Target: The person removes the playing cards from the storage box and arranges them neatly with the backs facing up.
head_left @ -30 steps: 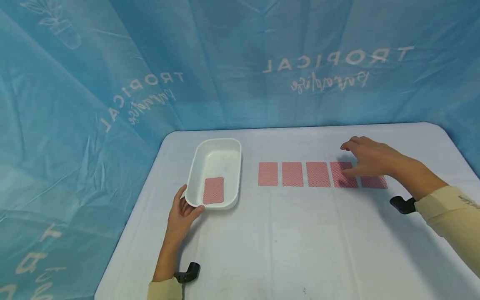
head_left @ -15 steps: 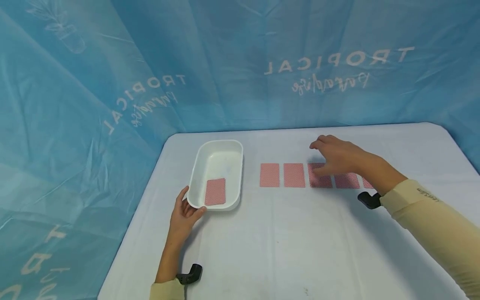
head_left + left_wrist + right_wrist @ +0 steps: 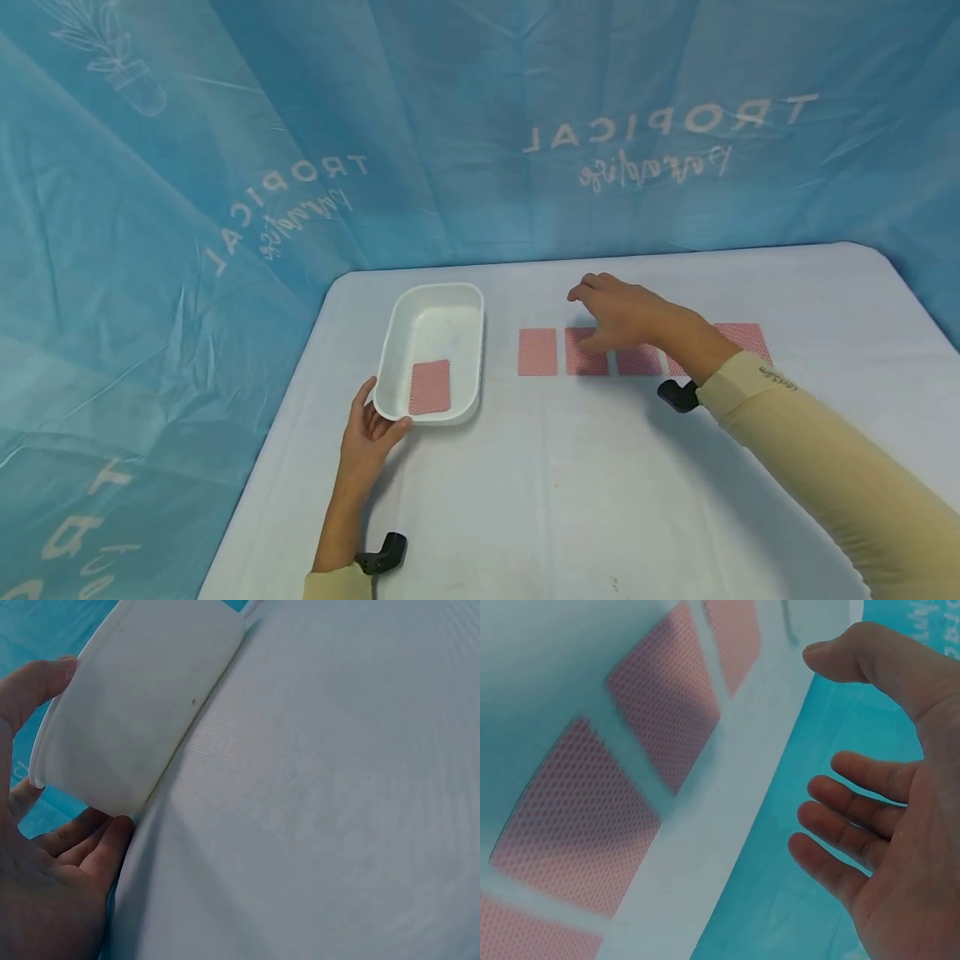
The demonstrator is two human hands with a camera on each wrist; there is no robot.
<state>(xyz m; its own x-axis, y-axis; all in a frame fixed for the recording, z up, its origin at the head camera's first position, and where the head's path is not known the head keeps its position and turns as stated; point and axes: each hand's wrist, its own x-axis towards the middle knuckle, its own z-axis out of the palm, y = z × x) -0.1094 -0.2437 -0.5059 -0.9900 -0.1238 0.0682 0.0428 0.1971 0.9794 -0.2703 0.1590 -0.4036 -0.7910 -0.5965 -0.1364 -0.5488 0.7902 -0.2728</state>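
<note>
My left hand (image 3: 363,450) holds the near left corner of a white plastic tray (image 3: 438,321); in the left wrist view the thumb is at the rim and the fingers touch the side low down. One red-patterned playing card (image 3: 430,387) lies back up inside the tray, towards its near end. My right hand (image 3: 626,312) hovers over a row of several similar cards, fingers spread and holding nothing. The leftmost card (image 3: 537,352) is fully visible. Beside it, the second card (image 3: 587,364) is partly behind my thumb. My right forearm covers parts of the cards further right.
A white cloth (image 3: 555,483) covers the table. Blue printed curtains (image 3: 450,125) hang behind it and at its left. Each wrist carries a black camera mount, such as the right one (image 3: 677,396).
My right hand has moved left along the row, from the far right cards to above the second card from the left. My left hand and the tray have stayed put.
</note>
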